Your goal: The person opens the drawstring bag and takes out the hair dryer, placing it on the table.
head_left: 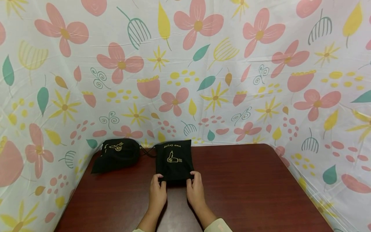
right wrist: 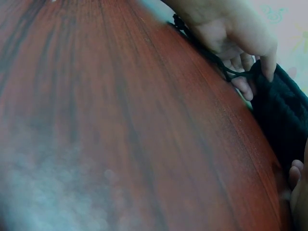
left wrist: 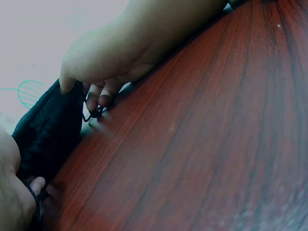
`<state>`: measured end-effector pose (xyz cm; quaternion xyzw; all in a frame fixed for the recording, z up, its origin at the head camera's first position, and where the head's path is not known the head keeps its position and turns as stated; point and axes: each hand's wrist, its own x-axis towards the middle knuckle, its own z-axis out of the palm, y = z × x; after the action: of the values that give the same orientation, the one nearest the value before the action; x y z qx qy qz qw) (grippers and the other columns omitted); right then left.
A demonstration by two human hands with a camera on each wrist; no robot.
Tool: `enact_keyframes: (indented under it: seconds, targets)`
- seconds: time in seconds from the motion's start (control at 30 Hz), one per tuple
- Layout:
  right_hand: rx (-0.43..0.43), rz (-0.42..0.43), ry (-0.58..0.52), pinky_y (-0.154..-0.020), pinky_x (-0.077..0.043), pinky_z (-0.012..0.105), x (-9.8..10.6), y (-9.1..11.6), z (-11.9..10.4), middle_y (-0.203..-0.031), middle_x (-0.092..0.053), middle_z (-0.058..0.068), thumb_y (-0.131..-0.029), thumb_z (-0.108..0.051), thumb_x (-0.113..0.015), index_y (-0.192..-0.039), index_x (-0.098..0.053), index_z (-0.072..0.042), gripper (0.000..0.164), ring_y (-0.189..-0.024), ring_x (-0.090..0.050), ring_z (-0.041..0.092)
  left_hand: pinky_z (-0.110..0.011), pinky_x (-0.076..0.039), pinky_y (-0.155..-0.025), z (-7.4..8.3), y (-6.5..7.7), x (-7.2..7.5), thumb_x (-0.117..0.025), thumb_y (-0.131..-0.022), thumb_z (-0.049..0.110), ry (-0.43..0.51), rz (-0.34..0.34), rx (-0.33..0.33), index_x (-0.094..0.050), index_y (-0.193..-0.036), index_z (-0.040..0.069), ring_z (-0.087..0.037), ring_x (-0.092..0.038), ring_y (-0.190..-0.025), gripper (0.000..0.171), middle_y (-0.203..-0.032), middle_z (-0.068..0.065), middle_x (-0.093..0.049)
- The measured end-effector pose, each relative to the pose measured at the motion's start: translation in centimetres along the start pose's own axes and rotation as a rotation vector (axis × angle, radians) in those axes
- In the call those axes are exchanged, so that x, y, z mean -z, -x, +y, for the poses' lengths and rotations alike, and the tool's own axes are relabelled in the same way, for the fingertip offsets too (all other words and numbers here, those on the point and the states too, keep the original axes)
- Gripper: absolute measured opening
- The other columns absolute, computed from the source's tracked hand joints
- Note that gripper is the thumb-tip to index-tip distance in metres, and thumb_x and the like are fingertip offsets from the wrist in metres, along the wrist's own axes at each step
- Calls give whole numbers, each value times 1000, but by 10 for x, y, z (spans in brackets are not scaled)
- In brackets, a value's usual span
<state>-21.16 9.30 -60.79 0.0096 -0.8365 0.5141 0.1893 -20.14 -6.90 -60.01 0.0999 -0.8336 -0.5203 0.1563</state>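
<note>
A black fabric pouch (head_left: 174, 164) with gold "Hair Dryer" lettering and a dryer drawing is on the brown table (head_left: 246, 190). My left hand (head_left: 157, 193) pinches its near left corner, and my right hand (head_left: 197, 191) grips the near right corner. From the left wrist camera, the pouch (left wrist: 53, 125) spans the gap between both hands, with thin black cord by the fingers. The right wrist view shows a black cord (right wrist: 216, 60) trailing under the far hand, next to the pouch (right wrist: 281, 110). What the pouch contains is hidden.
To the left, a second black pouch (head_left: 120, 158) with a similar gold drawing lies bulging near the table's back left corner. Black cords (head_left: 147, 151) lie between the two pouches. A flower-printed white curtain (head_left: 185, 74) hangs behind the table and along both sides.
</note>
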Motion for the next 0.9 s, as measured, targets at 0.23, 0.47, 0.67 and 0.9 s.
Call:
enact_keyframes:
  seconds: [0.23,0.47,0.67,0.9]
  targets:
    - [4,5,7,-68,-45,23,0,-1,1,-108,-55,5,-97,-2,-53,-119,-54,-8,23,-78,-52,7,-46,-48,-90,0,0,0,-55,-97,6,10,-7,2,-58,-117,10,-28,-59,-106,20,-122,-11,-62]
    - [-23,4,11,-73,-47,26,0,0,0,-113,-57,7,-98,-3,-53,-123,-53,-9,26,-83,-55,12,-43,-47,-87,0,1,0,-53,-98,6,20,-9,10,-57,-119,9,-26,-57,-103,22,-124,-12,-60]
    - [-46,13,-18,-89,-49,36,0,-1,0,-124,-56,9,-99,-2,-50,-123,-53,-8,25,-104,-57,20,-39,-46,-82,3,2,2,-49,-100,7,40,-10,38,-57,-122,10,-24,-54,-97,24,-126,-13,-58]
    - [-46,31,-21,-93,-49,39,0,-1,0,-124,-56,9,-99,-2,-49,-121,-54,-8,23,-109,-57,22,-48,-46,-93,3,3,4,-47,-99,6,63,-6,45,-58,-122,9,-29,-56,-109,25,-131,-15,-58]
